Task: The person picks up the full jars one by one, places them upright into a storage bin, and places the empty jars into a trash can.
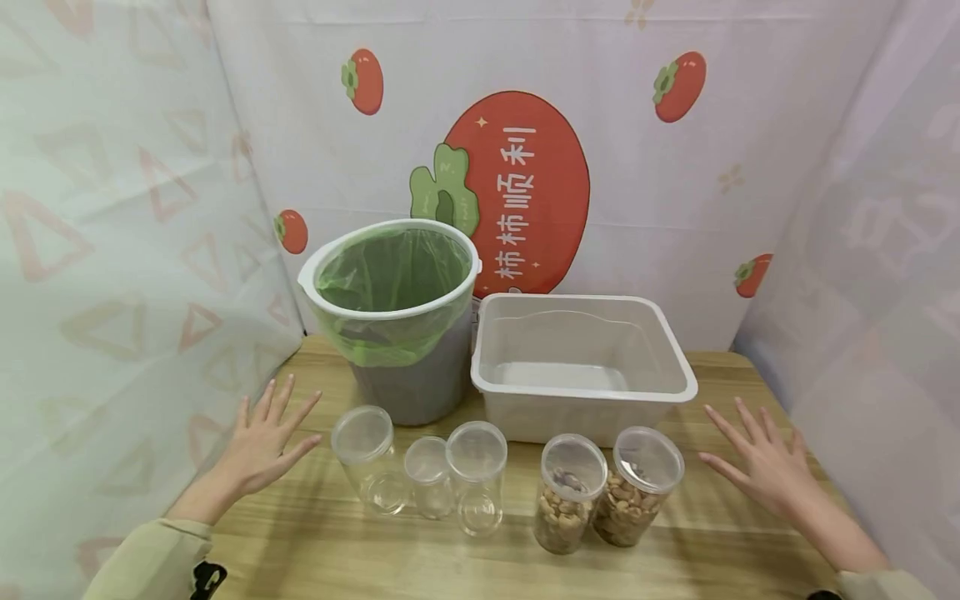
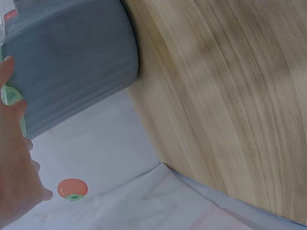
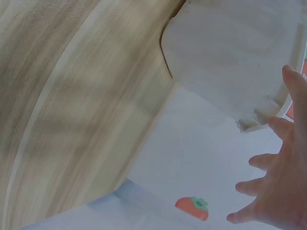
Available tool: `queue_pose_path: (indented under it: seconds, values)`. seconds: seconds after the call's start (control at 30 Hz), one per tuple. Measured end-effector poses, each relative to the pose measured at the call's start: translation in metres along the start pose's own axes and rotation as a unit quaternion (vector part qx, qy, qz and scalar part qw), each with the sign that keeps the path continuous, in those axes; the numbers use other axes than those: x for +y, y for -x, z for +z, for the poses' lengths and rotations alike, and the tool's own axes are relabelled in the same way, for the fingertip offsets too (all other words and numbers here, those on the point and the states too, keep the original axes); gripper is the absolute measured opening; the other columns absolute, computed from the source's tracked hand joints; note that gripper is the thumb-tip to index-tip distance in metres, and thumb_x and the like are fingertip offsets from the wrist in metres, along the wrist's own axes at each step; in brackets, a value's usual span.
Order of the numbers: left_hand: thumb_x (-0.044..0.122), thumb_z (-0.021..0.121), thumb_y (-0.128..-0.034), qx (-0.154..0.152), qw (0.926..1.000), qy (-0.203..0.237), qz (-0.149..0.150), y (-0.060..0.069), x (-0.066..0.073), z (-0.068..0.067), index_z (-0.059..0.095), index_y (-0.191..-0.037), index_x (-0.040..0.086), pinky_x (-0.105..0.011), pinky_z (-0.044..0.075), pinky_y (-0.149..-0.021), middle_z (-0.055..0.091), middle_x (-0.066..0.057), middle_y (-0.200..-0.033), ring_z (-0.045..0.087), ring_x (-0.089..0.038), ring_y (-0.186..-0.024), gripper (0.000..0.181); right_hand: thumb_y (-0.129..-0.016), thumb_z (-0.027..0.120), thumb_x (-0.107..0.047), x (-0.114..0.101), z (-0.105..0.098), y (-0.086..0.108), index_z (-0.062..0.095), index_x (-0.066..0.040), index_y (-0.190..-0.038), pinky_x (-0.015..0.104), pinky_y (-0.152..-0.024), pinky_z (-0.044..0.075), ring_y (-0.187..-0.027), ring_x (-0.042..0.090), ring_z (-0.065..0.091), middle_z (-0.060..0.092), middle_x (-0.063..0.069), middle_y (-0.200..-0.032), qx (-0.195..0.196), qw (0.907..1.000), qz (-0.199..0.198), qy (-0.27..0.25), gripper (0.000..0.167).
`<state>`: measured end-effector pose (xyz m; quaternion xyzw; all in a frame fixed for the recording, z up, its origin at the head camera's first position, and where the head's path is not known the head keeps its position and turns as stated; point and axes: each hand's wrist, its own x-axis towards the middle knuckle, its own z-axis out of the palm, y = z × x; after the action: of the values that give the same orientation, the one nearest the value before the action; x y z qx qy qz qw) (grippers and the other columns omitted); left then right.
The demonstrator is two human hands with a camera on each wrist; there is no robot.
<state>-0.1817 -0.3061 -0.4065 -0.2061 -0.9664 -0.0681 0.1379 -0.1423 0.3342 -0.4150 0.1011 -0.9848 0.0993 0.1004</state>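
My left hand is spread flat with straight fingers and holds nothing, left of a clear lidded jar. Beside that jar stand a shorter clear jar and another tall one, all three see-through with nothing visible inside. Two lidded jars of nuts, one on the left and one on the right, stand close together further right. To the right of them my right hand has its fingers fanned out and grips nothing. The wrist views also show the left hand and right hand with fingers spread.
Behind the clear jars stands a grey bin with a green liner and white rim. A white rectangular tub sits to its right, behind the nut jars. Printed cloth encloses the wooden table at the back and sides.
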Motion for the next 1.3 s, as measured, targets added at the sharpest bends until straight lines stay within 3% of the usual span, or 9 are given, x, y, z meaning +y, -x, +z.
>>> queue_pose_path:
  seconds: [0.3,0.47,0.73,1.03,1.13,1.3]
  values:
    - [0.043,0.042,-0.0901,-0.005,1.0000,0.003,-0.004,-0.001,-0.004,0.002,0.018,-0.142,0.022,-0.060,-0.010,-0.096,-0.005,-0.015,-0.147,-0.009,-0.037,-0.131,0.061,-0.086,0.049,-0.046,0.001,-0.001,-0.003,0.004,-0.033,-0.142,0.071,-0.087,-0.006,-0.124,0.054,0.002,0.003,0.024,-0.144,0.006,1.0000,-0.006,0.002,0.073]
    - [0.040,0.044,-0.0900,0.009,0.9999,0.001,0.007,-0.003,-0.002,-0.004,0.019,-0.142,0.022,-0.057,-0.010,-0.098,-0.006,-0.015,-0.147,-0.012,-0.032,-0.132,0.061,-0.086,0.050,-0.045,0.001,-0.005,-0.005,0.006,-0.032,-0.142,0.070,-0.088,-0.007,-0.125,0.052,0.000,0.002,0.023,-0.144,0.010,0.9999,-0.007,0.004,0.072]
    - [0.036,0.045,-0.0905,0.017,0.9992,0.022,0.028,-0.007,0.017,-0.015,0.024,-0.141,0.021,-0.055,-0.010,-0.099,0.002,-0.016,-0.147,-0.009,-0.031,-0.133,0.056,-0.087,0.049,-0.044,0.002,-0.015,-0.008,0.004,-0.033,-0.142,0.067,-0.090,-0.010,-0.127,0.049,-0.002,0.002,0.022,-0.145,0.015,0.9997,-0.019,0.000,0.071]
    - [0.037,0.049,-0.0885,0.034,0.9970,0.007,0.069,-0.015,0.039,-0.033,0.035,-0.136,0.021,-0.052,-0.008,-0.101,0.016,-0.018,-0.144,0.002,-0.033,-0.133,0.052,-0.086,0.052,-0.042,0.001,-0.024,-0.016,0.008,-0.033,-0.142,0.071,-0.087,-0.003,-0.128,0.048,0.001,0.003,0.018,-0.146,0.030,0.9986,-0.043,0.009,0.072]
    - [0.039,0.048,-0.0885,0.055,0.9946,0.013,0.087,-0.020,0.050,-0.040,0.045,-0.129,0.015,-0.052,-0.005,-0.102,0.026,-0.021,-0.139,0.010,-0.035,-0.132,0.047,-0.086,0.053,-0.041,-0.002,-0.026,-0.020,0.011,-0.032,-0.142,0.072,-0.087,0.001,-0.128,0.047,0.003,0.007,0.019,-0.145,0.036,0.9979,-0.053,0.011,0.071]
    - [0.044,0.045,-0.0893,0.139,0.9808,0.049,0.128,-0.028,0.071,-0.046,0.058,-0.111,0.008,-0.058,0.008,-0.099,0.046,-0.022,-0.122,0.033,-0.043,-0.119,0.045,-0.084,0.057,-0.039,-0.008,-0.029,-0.027,0.022,-0.026,-0.141,0.069,-0.091,0.003,-0.127,0.047,0.012,0.017,0.022,-0.142,0.046,0.9964,-0.072,0.006,0.068]
